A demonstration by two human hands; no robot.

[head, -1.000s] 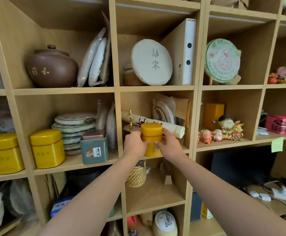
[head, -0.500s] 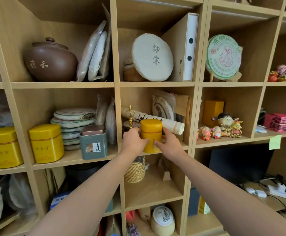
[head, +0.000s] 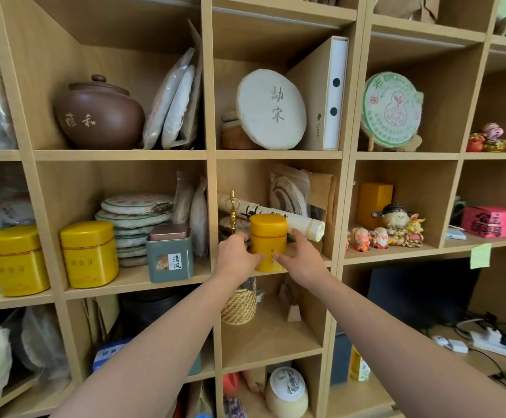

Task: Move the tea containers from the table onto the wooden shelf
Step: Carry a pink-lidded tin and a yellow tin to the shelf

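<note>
Both hands were on it: the left hand pressed the yellow tea tin from its nine o'clock side and the right hand from three o'clock, fingers wrapped low around the body, the tin clamped upright between them. It stood at the front edge of the wooden shelf, middle cubby, with a rolled scroll lying just behind at twelve o'clock. Out at nine o'clock, in the next cubby, sat a grey-green square tin and a second yellow tin.

Prob. tea shop/office: wooden shelf w/ tea cakes, tins.
</note>
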